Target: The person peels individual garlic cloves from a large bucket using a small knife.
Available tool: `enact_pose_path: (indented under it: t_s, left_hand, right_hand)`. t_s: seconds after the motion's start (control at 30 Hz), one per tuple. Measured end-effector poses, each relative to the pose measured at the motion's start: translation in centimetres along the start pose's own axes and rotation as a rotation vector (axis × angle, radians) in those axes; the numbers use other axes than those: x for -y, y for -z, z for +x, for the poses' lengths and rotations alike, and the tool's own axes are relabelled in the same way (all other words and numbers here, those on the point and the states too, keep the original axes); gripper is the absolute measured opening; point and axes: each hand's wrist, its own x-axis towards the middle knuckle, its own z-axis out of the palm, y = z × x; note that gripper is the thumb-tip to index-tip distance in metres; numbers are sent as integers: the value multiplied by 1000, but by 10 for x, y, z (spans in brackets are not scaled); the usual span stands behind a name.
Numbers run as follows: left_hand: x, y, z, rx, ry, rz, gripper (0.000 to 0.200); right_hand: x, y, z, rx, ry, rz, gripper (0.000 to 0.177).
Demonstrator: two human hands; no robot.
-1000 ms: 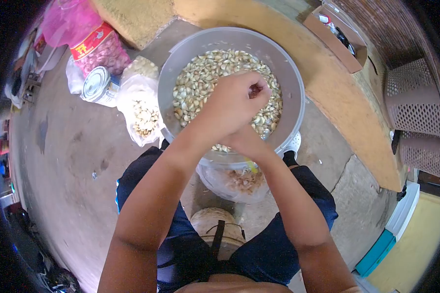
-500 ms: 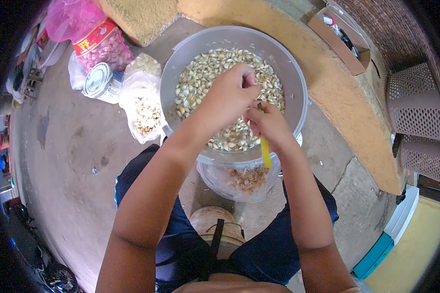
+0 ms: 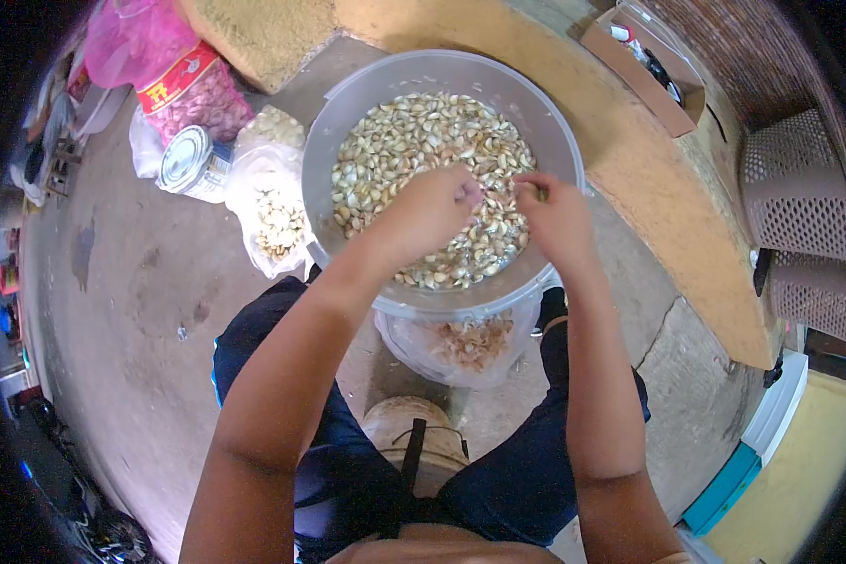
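Head view: the garlic cloves [image 3: 418, 141] lie below both hands, heaped across the bottom of a tub [image 3: 321, 164]. The left hand [image 3: 437, 211] hangs over the middle of the heap, fingers curled in and tips drawn together; the right hand [image 3: 555, 221] is near the right rim, apart from the left, its thumb and forefinger bent towards each other. Whether either has hold of a clove cannot be told.

There is one tub, its cloves too many to count; one clear bag [image 3: 406, 346] of peelings at the near rim; one white bag [image 3: 242, 193] with more cloves beside the left rim; one can [image 3: 186, 162] and one pink sack [image 3: 197, 113] beyond it.

The tub is round, smooth grey plastic; the cloves are pale, plump and tapered; the peelings [image 3: 475, 343] look papery and brownish; the can is cylindrical; the bags are thin, crinkled plastic.
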Motion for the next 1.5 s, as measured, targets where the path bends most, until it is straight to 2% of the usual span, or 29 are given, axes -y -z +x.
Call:
enact_pose_path:
  t_s: [0.07, 0.2, 0.3, 0.4, 0.5, 0.6, 0.7, 0.8, 0.87, 1.0, 1.1, 1.2, 1.23, 1.3, 1.33, 1.4, 1.43, 1.5]
  left_hand:
    - [5, -18, -7, 52, -7, 285, 18]
    - [10, -83, -35, 542, 71, 352, 20]
    - [30, -112, -46, 776, 214, 194, 25]
    - [55, -131, -47, 630, 178, 225, 18]
    - [82, -142, -45, 509, -50, 107, 17]
    - [82, -148, -40, 661, -28, 38, 16]
    - [68, -151, -50, 661, -67, 189, 18]
    - [50, -163, -57, 529, -110, 603, 19]
    - [61, -174, -55, 620, -104, 490, 18]
    - [36, -173, -54, 796, 9, 357, 17]
    - [15, -171, -53, 848, -64, 525, 15]
    - [33, -188, -48, 905, -8, 258, 20]
    - [34, -192, -46, 811, -67, 151, 16]
    - [31, -193, -42, 620, -179, -61, 11]
    - [28, -189, -37, 665, -211, 53, 12]
    - [17, -173, -20, 749, -274, 283, 14]
    - [2, -156, -18, 713, -182, 213, 17]
    - [0, -146, -10, 508, -139, 154, 19]
  right_hand:
    - [-5, 10, 4, -20, -19, 46, 26]
    - [0, 22, -1, -26, -18, 80, 25]
    - [-2, 23, -2, -13, -6, 43, 25]
    - [4, 28, -9, -12, 27, 13, 26]
    - [4, 28, -11, 13, 28, -19, 28]
    - [-1, 28, -10, 12, 70, 47, 28]
    - [0, 32, -11, 39, 45, 43, 29]
    - [0, 36, -12, 48, 45, 76, 29]
    - [1, 38, -13, 43, 44, 68, 29]
    - [-1, 39, -11, 27, 64, 55, 29]
    - [-4, 42, -11, 38, 112, 111, 33]
    - [-10, 42, -10, 29, 169, 178, 36]
    - [-11, 41, -10, 21, 189, 201, 37]
    - [-10, 48, -9, 188, 57, 442, 32]
    - [-7, 53, -9, 271, -11, 562, 29]
    - [-1, 60, -12, 307, -58, 707, 25]
    - [1, 62, -13, 325, -81, 779, 23]
    - [1, 64, -12, 349, -75, 892, 19]
